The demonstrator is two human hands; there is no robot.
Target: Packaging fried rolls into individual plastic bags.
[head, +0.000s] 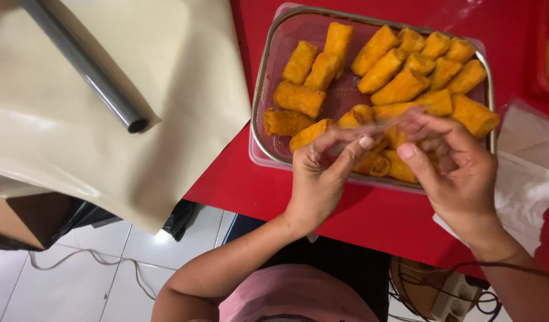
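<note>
Presently, both hands are raised just above the near edge of the tray [260, 89], and a thin clear plastic bag [370, 128] is pinched between them. The left hand [322, 173] is held with its wrist bent upward, its thumb and forefinger closed on the film at the bag's left part. The right hand [456, 170] is turned palm inward, its fingers curled and its thumb pressed against the film at the bag's right part. The two hands are kept close together, apart only by the stretch of bag that is clamped by both. Whether the bag's mouth is open cannot be told, since the film is nearly see-through.

Beyond the hands, the tray is filled with orange breaded rolls [399, 86], laid side by side and partly stacked toward its far right corner. The tray is set on a red table [358, 214]. To the right of the tray, white paper [528, 179] is spread on the table. To the left of the tray, a beige sheet [78, 119] is draped off the table edge, with a dark tube [87, 68] lying on it. Below the tray's near side, a white tiled floor [78, 286] with a loose cable is seen, and a power strip [450, 298] lies under the table.
</note>
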